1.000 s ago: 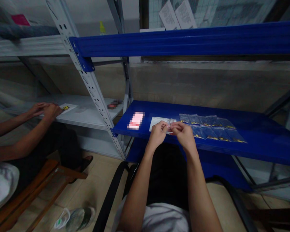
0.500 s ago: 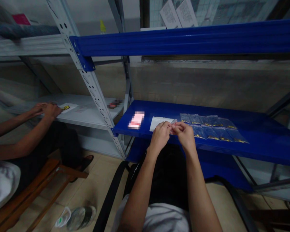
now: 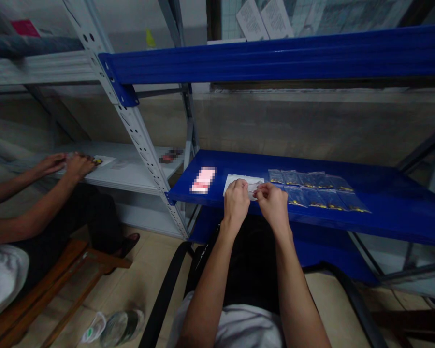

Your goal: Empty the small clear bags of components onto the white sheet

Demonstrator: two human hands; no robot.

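Clear small bag point(image 3: 253, 189) pinched between both hands' fingertips point(image 3: 255, 193).

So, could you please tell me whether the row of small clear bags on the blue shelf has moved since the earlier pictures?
No. The row of small clear bags lies in the same spot on the blue shelf, right of the white sheet.

On the blue shelf point(image 3: 384, 212), the bags point(image 3: 313, 191) lie in two rows at three o'clock of the right hand point(image 3: 273, 205), and past them the board is bare out to the right. At nine o'clock of the left hand point(image 3: 236, 200) a pink packet point(image 3: 203, 180) sits just short of the grey post point(image 3: 145, 145). The beam point(image 3: 275, 58) at twelve o'clock caps the room above; a white sheet point(image 3: 235, 182) lies under the fingers.
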